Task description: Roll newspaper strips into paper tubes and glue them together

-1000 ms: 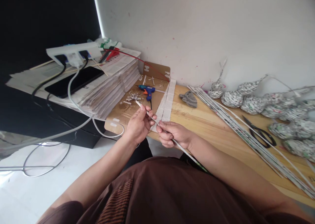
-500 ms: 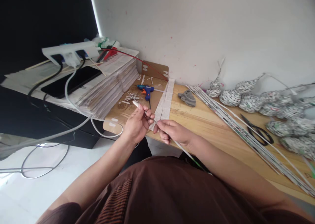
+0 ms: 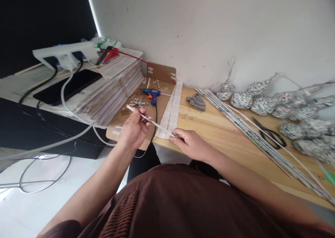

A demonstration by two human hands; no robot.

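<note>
A thin rolled paper stick (image 3: 159, 127) spans the gap between my hands, above the table's front edge. My left hand (image 3: 135, 128) pinches it near its upper end, whose wider white tip pokes out past the thumb. At the other end my right hand (image 3: 188, 142) has its fingers closed round the stick. Just beyond the hands lie flat printed paper strips (image 3: 170, 112) and a blue glue gun (image 3: 154, 95) on a cardboard sheet (image 3: 121, 121), with small white paper scraps (image 3: 137, 102) beside it.
Stacked papers (image 3: 112, 95) at the left carry a phone (image 3: 68, 86) and a power strip (image 3: 65, 54) with cables. To the right are a grey cloth (image 3: 196, 102), long paper sticks (image 3: 235, 128), black scissors (image 3: 270, 135) and several woven gourd-like shapes (image 3: 242, 100).
My hands have moved apart, the left one to the left and the right one slightly right, showing more of the stick between them. The view has shifted slightly.
</note>
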